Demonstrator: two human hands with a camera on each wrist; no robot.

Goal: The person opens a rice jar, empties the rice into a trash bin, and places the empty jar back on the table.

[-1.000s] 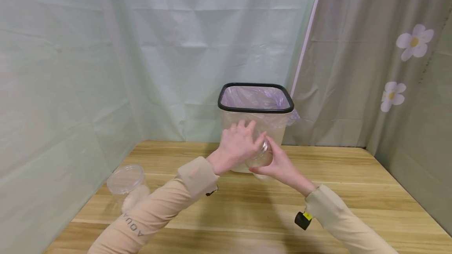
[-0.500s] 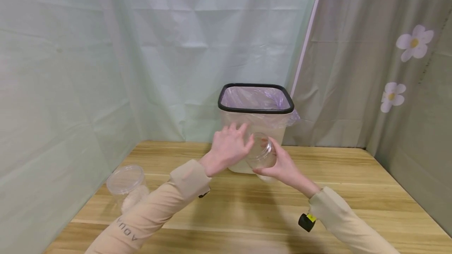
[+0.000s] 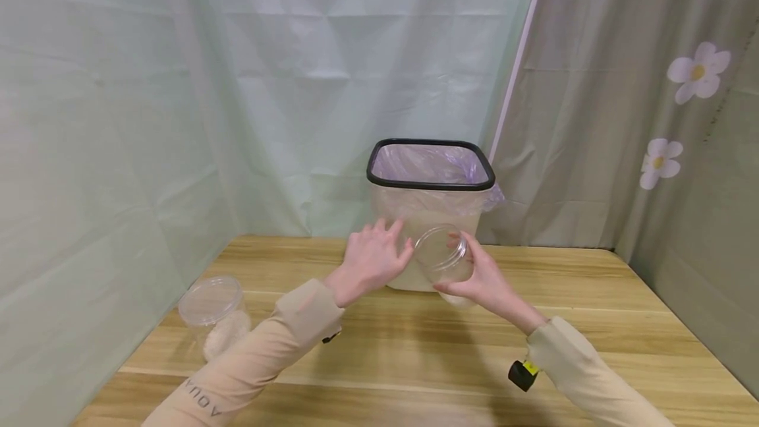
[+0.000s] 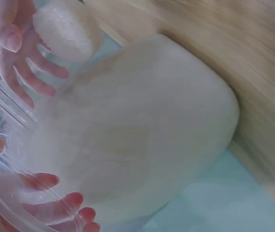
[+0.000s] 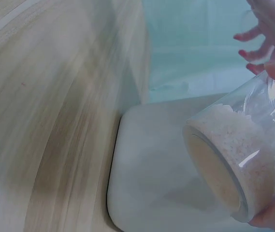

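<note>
My right hand (image 3: 489,285) grips a clear plastic jar (image 3: 441,252) from its right side, fingers and thumb round the wall. The jar is tilted with its uncovered mouth up and to the left. White rice (image 5: 246,152) lies in its lower part, seen in the right wrist view. Just left of the mouth, my left hand (image 3: 370,262) holds a clear round lid (image 4: 11,210). In the left wrist view its fingers curl over that lid; in the head view the back of the hand hides the lid.
A bin (image 3: 429,185) with a black rim and a translucent purple liner stands close behind the hands. At the table's left lies a second clear jar (image 3: 210,302), lidded, with white grains in it. Curtains (image 3: 356,51) hang round the wooden table (image 3: 593,321).
My left hand has come off the jar's mouth, taking the lid left and slightly down. The right hand has shifted a little right with the jar.
</note>
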